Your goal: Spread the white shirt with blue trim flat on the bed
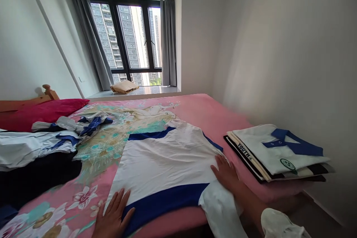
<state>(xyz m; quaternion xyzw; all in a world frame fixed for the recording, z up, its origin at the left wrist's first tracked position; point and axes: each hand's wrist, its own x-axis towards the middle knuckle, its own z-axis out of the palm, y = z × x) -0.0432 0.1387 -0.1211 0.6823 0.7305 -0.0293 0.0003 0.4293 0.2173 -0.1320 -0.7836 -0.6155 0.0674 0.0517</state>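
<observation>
A white shirt point(164, 160) with dark blue bands is spread on the bed in front of me. Its near blue band runs close to the bed's edge, and a white part of it hangs over that edge at the right. My left hand point(113, 214) lies flat, fingers apart, on the shirt's near left corner and the sheet beside it. At the shirt's right side, my right hand point(224, 171) rests palm down with its fingers stretched out. Neither hand grips anything.
A folded stack of clothes point(279, 152) with a white and blue polo on top sits at the right. Loose clothes point(41, 148) lie heaped at the left by a red pillow point(47, 111). A tan bundle point(124, 86) rests on the windowsill.
</observation>
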